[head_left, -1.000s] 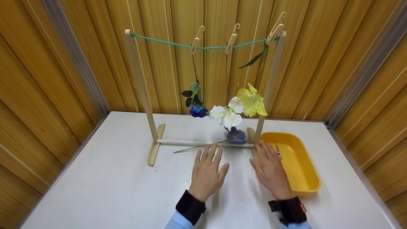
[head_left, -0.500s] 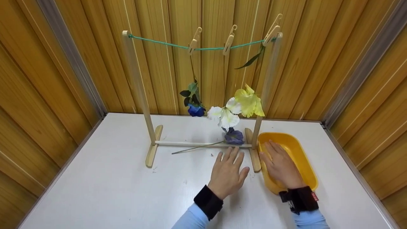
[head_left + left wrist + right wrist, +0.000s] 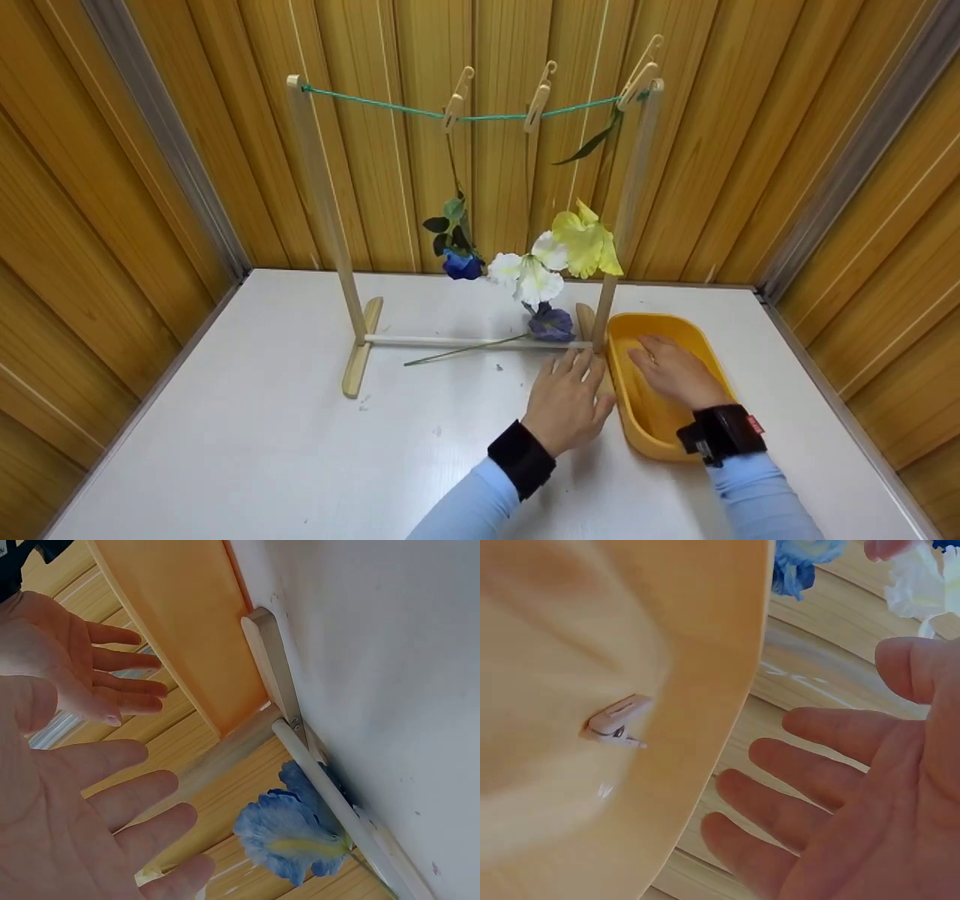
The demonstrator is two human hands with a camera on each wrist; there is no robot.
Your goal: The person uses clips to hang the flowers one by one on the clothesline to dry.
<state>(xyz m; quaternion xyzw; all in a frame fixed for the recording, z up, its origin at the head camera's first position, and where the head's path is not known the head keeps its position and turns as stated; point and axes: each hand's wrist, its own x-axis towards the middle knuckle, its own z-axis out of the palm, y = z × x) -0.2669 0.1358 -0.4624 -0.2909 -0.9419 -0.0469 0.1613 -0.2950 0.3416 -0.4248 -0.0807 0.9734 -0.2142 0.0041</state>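
My right hand (image 3: pixel 679 371) hovers over the yellow tray (image 3: pixel 651 447), fingers extended and holding nothing. Inside that tray lies a small clothespin (image 3: pixel 619 716), seen in the right wrist view. My left hand (image 3: pixel 566 409), fingers spread and holding nothing, is over the right foot of the wooden stand and covers much of it. Just beyond it a purple-blue flower (image 3: pixel 551 324) lies by the stand's bottom bar, its stem pointing left. From the green cord (image 3: pixel 491 117) clothespins hold a blue rose (image 3: pixel 461 264), a white flower (image 3: pixel 536 276) and a yellow flower (image 3: pixel 585 241) upside down.
The stand's left post (image 3: pixel 326 210) and right post (image 3: pixel 636 172) rise from the white table (image 3: pixel 247 435). Its bottom bar (image 3: pixel 435 341) runs low between them. Wood-patterned panels (image 3: pixel 360 202) enclose the back and sides.
Both hands have moved right: the right from the stand's right post to over the tray, the left from the bar's middle to the right foot. The flowers stay on the cord.
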